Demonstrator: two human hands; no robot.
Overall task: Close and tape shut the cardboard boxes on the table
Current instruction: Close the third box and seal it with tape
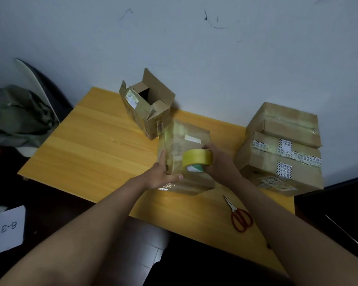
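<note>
The closed box (185,153) is being steadied by the flat left hand (160,174) while the tape roll (197,158), gripped by the right hand (219,162), is being run along its top; cutting with the scissors (239,215) just nearer than the box likely comes next.

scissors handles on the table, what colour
Red, on the scissors lying near the table's front edge; head view.

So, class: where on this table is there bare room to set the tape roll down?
Bare wood lies left of the held box and open box, out to the table edge. The right is crowded: stacked boxes, scissors.
</note>
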